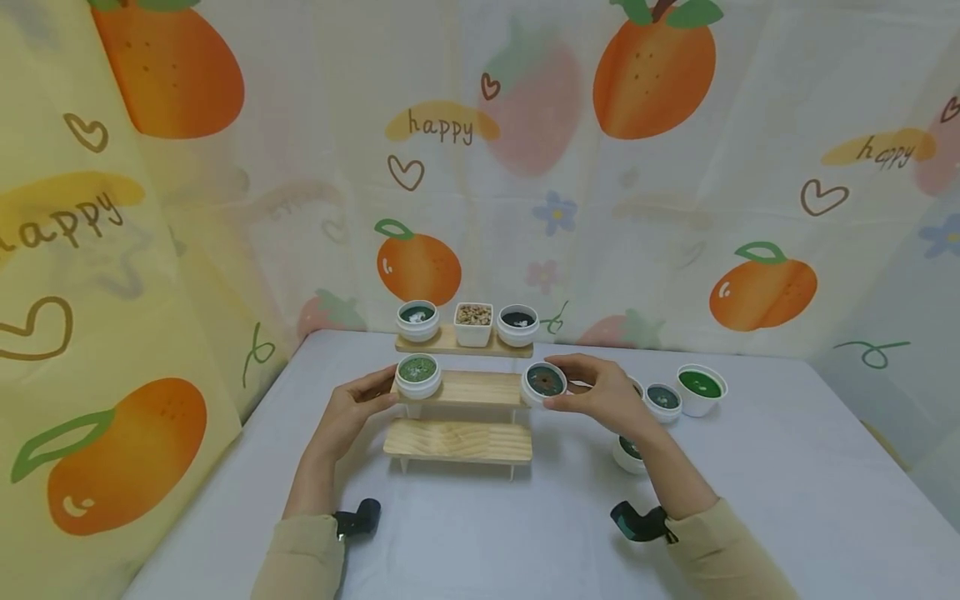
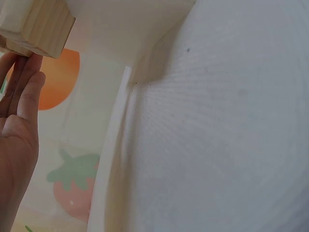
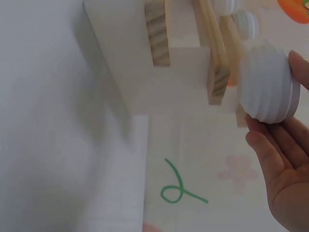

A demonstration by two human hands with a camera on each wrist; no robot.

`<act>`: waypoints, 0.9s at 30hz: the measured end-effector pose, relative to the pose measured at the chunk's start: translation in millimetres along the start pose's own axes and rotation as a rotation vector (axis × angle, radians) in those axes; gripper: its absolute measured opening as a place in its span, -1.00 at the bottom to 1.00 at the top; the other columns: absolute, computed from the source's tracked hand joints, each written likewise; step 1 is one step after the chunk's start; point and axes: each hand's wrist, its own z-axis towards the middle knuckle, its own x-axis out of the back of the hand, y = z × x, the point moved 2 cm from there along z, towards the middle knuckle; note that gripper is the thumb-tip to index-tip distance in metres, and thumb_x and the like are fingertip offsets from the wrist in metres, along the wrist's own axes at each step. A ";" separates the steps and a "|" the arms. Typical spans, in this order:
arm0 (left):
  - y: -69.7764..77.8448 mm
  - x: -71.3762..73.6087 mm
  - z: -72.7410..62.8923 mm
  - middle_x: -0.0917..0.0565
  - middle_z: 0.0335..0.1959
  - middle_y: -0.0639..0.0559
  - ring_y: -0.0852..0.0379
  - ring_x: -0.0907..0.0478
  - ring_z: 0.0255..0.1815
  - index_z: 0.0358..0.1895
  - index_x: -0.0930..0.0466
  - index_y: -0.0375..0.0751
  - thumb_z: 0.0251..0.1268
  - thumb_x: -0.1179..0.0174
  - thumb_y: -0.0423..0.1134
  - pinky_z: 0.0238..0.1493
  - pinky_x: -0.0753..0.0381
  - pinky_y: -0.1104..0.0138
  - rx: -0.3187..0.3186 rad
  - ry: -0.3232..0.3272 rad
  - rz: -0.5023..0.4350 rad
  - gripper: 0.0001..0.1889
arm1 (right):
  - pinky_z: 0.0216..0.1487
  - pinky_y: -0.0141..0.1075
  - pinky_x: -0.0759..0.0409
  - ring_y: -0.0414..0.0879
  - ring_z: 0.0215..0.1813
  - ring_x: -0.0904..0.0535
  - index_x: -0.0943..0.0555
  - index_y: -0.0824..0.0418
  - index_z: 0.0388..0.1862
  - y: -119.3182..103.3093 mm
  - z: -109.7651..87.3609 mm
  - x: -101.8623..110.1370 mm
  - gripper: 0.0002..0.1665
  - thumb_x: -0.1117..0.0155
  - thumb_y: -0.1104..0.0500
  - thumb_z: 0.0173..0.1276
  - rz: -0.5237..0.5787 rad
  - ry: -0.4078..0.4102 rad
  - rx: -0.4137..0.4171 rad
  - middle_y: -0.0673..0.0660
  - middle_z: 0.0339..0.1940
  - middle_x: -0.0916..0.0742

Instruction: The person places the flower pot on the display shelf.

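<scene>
A stepped wooden stand (image 1: 459, 442) has three tiers. My right hand (image 1: 603, 392) grips a white ribbed bowl (image 1: 545, 381) with dark green contents and a brown spot, between thumb and fingers at the right end of the middle tier. In the right wrist view this bowl (image 3: 268, 84) is tilted beside the board ends. My left hand (image 1: 352, 408) touches the left end of the middle board (image 1: 480, 387) with nearly straight fingers, close to a white bowl (image 1: 418, 377) of speckled green. The left wrist view has its fingertips against the wood (image 2: 46, 29).
On the back tier stand a dark green bowl (image 1: 417, 322), a square dish of nut-like pieces (image 1: 473, 325) and a black-filled bowl (image 1: 517, 325). Right of the stand are a bright green bowl (image 1: 701, 388), a dark green one (image 1: 663, 402) and another (image 1: 630, 455) partly behind my forearm.
</scene>
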 end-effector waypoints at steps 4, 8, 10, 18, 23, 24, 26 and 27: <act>-0.8 -0.8 0.4 -0.48 0.39 -0.25 0.55 -0.54 0.09 0.39 -0.42 -0.23 0.28 -0.32 -0.22 0.13 -0.49 0.64 -0.004 -0.003 0.000 -0.40 | 0.36 -0.04 -0.53 0.08 0.28 -0.60 -0.55 0.16 0.27 -2.7 3.3 -7.2 -0.26 -0.58 0.10 0.08 0.023 -0.011 0.010 0.18 0.24 -0.68; -1.4 -0.5 0.7 -0.47 0.39 -0.25 0.55 -0.54 0.09 0.38 -0.42 -0.24 0.28 -0.32 -0.22 0.12 -0.49 0.64 -0.009 0.003 0.001 -0.40 | 0.34 -0.07 -0.55 0.07 0.26 -0.61 -0.57 0.18 0.25 -6.6 6.7 -14.2 -0.28 -0.58 0.14 0.07 0.060 -0.011 0.023 0.18 0.23 -0.69; -1.4 -0.2 0.7 -0.47 0.39 -0.25 0.56 -0.54 0.09 0.38 -0.42 -0.24 0.28 -0.31 -0.22 0.12 -0.49 0.64 -0.010 0.005 0.005 -0.40 | 0.33 -0.07 -0.55 0.08 0.25 -0.61 -0.58 0.18 0.24 -9.1 8.7 -17.9 -0.29 -0.58 0.15 0.06 0.070 -0.010 0.032 0.19 0.23 -0.69; -1.6 1.7 0.0 -0.49 0.39 -0.19 0.56 -0.54 0.09 0.38 -0.43 -0.20 0.27 -0.33 -0.17 0.12 -0.49 0.64 0.002 0.013 0.031 -0.39 | 0.29 -0.14 -0.59 0.04 0.22 -0.64 -0.61 0.15 0.20 -15.9 16.9 -34.7 -0.31 -0.60 0.15 0.03 0.105 0.002 0.052 0.17 0.19 -0.71; -0.7 1.5 0.2 -0.49 0.39 -0.19 0.54 -0.54 0.10 0.39 -0.42 -0.22 0.28 -0.32 -0.18 0.13 -0.49 0.64 -0.003 0.008 0.032 -0.38 | 0.17 -0.31 -0.65 -0.03 0.13 -0.68 -0.63 0.15 0.18 -20.7 21.3 -43.9 -0.34 -0.59 0.20 0.03 0.144 -0.005 0.059 0.15 0.14 -0.73; -0.3 1.4 0.0 -0.49 0.39 -0.20 0.54 -0.54 0.10 0.39 -0.41 -0.22 0.28 -0.32 -0.17 0.12 -0.49 0.64 -0.003 0.006 0.034 -0.38 | 0.16 -0.32 -0.66 -0.04 0.12 -0.68 -0.62 0.15 0.18 -21.7 22.0 -45.6 -0.34 -0.59 0.21 0.03 0.148 -0.008 0.062 0.15 0.13 -0.73; -0.1 1.1 -0.2 -0.49 0.39 -0.20 0.54 -0.53 0.10 0.39 -0.42 -0.22 0.28 -0.32 -0.18 0.12 -0.49 0.65 0.001 0.007 0.035 -0.39 | 0.14 -0.31 -0.67 -0.04 0.10 -0.69 -0.63 0.14 0.18 -23.6 23.9 -49.0 -0.33 -0.59 0.21 0.03 0.153 -0.011 0.062 0.14 0.13 -0.73; 0.2 0.8 -0.4 -0.48 0.40 -0.21 0.55 -0.53 0.10 0.39 -0.41 -0.23 0.28 -0.32 -0.18 0.12 -0.48 0.65 0.002 0.006 0.033 -0.39 | 0.14 -0.30 -0.67 -0.04 0.10 -0.69 -0.63 0.13 0.19 -24.5 24.9 -50.5 -0.33 -0.59 0.20 0.02 0.154 -0.011 0.061 0.14 0.14 -0.73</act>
